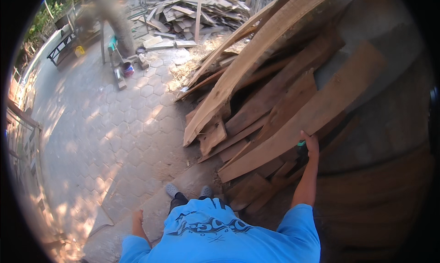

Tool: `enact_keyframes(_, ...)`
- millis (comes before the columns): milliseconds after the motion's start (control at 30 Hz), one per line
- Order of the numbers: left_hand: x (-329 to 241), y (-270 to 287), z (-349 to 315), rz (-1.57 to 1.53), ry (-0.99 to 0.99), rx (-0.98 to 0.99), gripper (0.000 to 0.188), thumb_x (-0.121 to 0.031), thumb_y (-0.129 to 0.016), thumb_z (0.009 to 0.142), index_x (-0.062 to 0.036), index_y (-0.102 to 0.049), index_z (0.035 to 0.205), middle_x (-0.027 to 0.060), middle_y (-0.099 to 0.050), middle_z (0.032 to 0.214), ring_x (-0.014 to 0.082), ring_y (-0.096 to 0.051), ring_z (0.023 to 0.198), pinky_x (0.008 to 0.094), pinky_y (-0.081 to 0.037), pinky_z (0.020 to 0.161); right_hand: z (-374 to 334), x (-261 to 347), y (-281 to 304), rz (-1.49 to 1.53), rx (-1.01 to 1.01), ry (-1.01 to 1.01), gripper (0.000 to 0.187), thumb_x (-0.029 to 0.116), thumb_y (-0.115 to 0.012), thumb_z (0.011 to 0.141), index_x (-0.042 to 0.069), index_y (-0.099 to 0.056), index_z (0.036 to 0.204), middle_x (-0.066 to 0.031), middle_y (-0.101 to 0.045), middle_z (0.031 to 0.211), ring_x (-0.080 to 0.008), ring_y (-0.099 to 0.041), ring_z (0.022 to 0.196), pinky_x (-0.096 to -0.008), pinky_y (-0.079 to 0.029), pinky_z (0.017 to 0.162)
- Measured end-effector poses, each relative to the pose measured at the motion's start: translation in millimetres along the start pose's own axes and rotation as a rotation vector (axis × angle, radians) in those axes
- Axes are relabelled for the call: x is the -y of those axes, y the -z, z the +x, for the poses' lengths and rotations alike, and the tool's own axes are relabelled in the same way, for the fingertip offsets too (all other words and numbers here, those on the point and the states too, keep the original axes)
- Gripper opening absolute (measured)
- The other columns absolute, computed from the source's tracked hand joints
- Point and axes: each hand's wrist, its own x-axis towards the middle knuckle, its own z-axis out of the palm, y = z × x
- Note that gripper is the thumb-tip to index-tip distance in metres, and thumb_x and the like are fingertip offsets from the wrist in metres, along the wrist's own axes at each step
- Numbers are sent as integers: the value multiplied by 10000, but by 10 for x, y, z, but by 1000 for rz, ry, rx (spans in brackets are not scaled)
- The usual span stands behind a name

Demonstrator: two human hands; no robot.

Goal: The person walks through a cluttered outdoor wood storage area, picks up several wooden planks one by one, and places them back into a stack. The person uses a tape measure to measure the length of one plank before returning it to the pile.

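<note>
My right hand [311, 144] is closed around a small green-and-black object [301, 144], its kind too small to make out. That hand rests at the lower edge of a long, wide brown plank [293, 121], which slants up to the right across a pile of boards. My left hand [138, 215] hangs low beside my body, over the paving; its fingers are too small and blurred to read. Left of the wide plank, a long, pale, curved slab [238, 75] leans over darker rough boards [284, 86].
Hexagonal paving [133, 116] stretches to the left. A heap of wood offcuts [192, 15] lies at the far end, near a tree trunk [120, 29]. A small bucket [127, 69] and a yellow container [79, 51] stand at the back left. Dark boards fill the lower right.
</note>
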Motion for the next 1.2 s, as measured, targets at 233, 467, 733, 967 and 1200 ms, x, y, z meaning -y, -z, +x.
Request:
enact_keyframes(233, -760, -504, -522, -184, -142, 305, 571, -496, -546, 876, -120, -495, 1303, 102, -571, 1159, 278, -597, 970, 434, -470, 775, 468, -547, -188, 77, -40, -240, 423, 207, -680, 810, -49, -591, 1134, -96, -637, 1065, -199, -604, 912, -344, -457, 813)
enact_keyframes(467, -1537, -604, -674, -126, -360, 398, 546, -479, -557, 883, -88, -524, 1264, 79, -582, 1169, 226, -605, 952, 405, -477, 778, 635, -975, -342, -361, -273, -300, 438, 132, -636, 822, -33, -539, 1216, -160, -597, 1176, -298, -562, 1087, -393, -419, 920)
enact_keyframes(733, -1448, -266, -328, -179, -199, 270, 571, -496, -600, 849, -97, -567, 1258, 100, -622, 1103, 235, -629, 862, 390, -484, 668, -505, -2263, -1274, -93, 253, -583, 242, 218, -633, 857, -19, -635, 903, -126, -655, 787, -218, -627, 691, -344, -496, 698)
enact_keyframes(967, -1453, -139, 246, -226, -107, 271, 502, -442, -607, 857, -75, -595, 1200, 91, -653, 953, 226, -631, 776, 379, -475, 593, -1631, -1990, -2726, 123, 345, -928, 273, 273, -648, 870, 8, -601, 825, -102, -635, 763, -204, -629, 662, -325, -497, 568)
enact_keyframes(1200, -2175, 355, 1856, -279, -213, 236, 369, -364, -561, 893, -15, -657, 823, 93, -648, 738, 199, -615, 663, 363, -455, 546, -1320, -759, -4197, 559, 672, -955, 428, 428, -614, 866, 53, -590, 1070, -108, -645, 811, -202, -620, 671, -324, -508, 578)
